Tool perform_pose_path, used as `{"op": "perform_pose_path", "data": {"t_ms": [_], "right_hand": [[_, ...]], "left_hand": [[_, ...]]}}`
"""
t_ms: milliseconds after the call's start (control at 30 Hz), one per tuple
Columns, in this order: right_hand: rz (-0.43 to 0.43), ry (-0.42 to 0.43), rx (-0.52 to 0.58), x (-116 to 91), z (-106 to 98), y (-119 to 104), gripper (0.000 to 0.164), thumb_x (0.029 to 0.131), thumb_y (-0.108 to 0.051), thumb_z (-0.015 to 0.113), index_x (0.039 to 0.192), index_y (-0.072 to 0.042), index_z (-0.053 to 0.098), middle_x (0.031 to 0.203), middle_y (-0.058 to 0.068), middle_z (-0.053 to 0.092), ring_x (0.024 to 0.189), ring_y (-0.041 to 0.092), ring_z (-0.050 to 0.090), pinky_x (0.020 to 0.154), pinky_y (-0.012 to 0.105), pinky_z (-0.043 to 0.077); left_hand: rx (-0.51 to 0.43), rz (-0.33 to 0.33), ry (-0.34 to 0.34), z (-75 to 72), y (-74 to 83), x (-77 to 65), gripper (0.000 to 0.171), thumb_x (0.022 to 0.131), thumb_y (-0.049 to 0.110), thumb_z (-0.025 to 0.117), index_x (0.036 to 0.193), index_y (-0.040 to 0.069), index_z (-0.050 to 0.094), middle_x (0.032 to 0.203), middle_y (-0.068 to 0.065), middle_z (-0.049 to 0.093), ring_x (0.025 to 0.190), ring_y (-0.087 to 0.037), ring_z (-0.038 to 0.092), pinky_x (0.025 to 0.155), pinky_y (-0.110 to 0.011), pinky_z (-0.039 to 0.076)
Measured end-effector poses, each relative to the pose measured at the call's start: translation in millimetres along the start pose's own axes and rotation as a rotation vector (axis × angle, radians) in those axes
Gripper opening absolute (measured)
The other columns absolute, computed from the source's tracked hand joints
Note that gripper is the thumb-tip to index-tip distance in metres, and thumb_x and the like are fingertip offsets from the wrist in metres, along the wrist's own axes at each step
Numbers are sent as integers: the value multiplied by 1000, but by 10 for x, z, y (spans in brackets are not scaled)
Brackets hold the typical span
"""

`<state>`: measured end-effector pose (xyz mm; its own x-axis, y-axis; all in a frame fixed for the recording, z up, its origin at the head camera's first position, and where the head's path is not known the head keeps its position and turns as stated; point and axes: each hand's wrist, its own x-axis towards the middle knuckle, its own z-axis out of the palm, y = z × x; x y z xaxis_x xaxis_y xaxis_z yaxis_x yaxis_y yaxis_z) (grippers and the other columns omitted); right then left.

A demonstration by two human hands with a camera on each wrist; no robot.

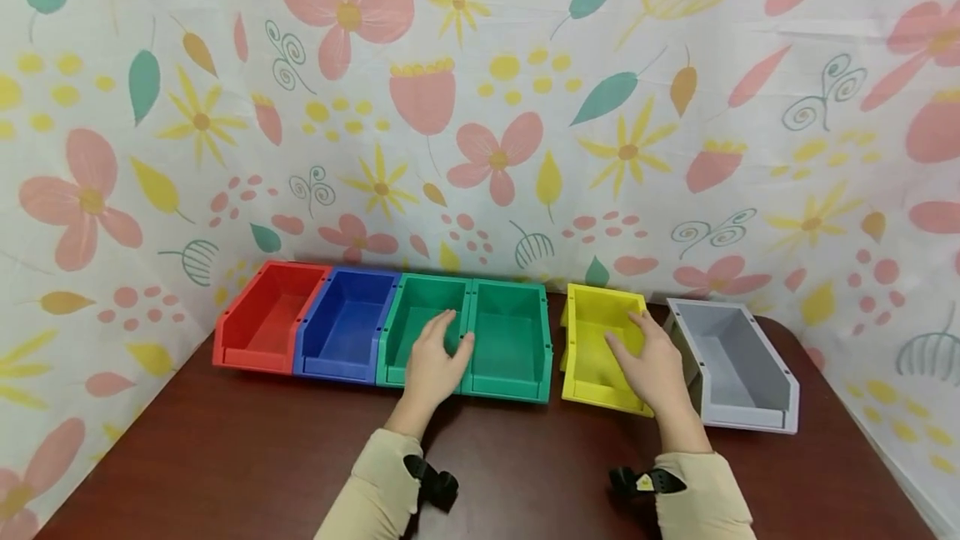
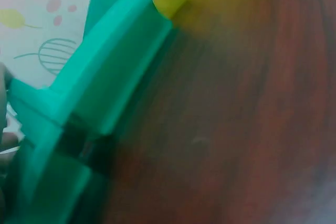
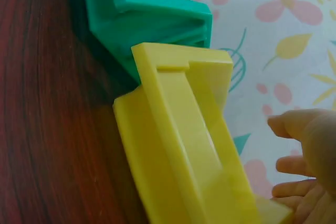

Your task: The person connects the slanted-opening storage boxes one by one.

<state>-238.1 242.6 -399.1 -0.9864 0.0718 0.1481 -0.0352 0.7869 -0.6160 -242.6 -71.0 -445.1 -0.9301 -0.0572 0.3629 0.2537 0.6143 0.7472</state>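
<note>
In the head view my left hand (image 1: pixel 437 363) hovers over the two green bins (image 1: pixel 506 387), thumb and fingers spread apart and nothing between them. Its fingertips overlap the left green bin, and the thumb reaches across the divide between the pair. My right hand (image 1: pixel 658 367) is at the right side of the yellow bin (image 1: pixel 606 397), with thumb and fingers parted and holding nothing. The right wrist view shows these loose fingers (image 3: pixel 294 166) beyond the yellow bin's edge. In the left wrist view, only slivers of the left hand show at the left edge.
A red bin (image 1: pixel 255 360) and a blue bin (image 1: pixel 335 367) stand left of the green pair, side by side. At the right sits a grey bin (image 1: pixel 750 417), turned at an angle. All are on a dark brown table (image 1: pixel 525 473) before a flower-patterned cloth (image 1: pixel 495 48).
</note>
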Motion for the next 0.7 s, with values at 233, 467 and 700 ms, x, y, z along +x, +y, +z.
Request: {"op": "perform_pose_path", "data": {"t_ms": [233, 467, 700], "right_hand": [[143, 55, 105, 10, 53, 213, 69, 97, -39, 46, 150, -4, 22, 149, 27, 31, 134, 47, 32, 106, 60, 30], [312, -1, 237, 0, 118, 254, 63, 98, -30, 41, 151, -5, 19, 142, 32, 38, 119, 43, 49, 90, 51, 48], [326, 68, 271, 21, 94, 234, 54, 99, -23, 39, 148, -5, 29, 139, 29, 44, 111, 38, 54, 83, 44, 50]], "left_hand": [[-112, -31, -93, -84, -48, -33, 59, 91, 43, 59, 137, 7, 50, 134, -12, 55, 115, -29, 58, 90, -46, 51], [-24, -27, -139, -87, -43, -67, 63, 86, 49, 62, 136, 11, 52, 131, -10, 58, 113, -27, 58, 88, -45, 51], [-18, -36, -147, -74, -18, -27, 62, 86, 46, 64, 135, 10, 53, 131, -11, 58, 115, -27, 58, 90, -46, 51]]}}
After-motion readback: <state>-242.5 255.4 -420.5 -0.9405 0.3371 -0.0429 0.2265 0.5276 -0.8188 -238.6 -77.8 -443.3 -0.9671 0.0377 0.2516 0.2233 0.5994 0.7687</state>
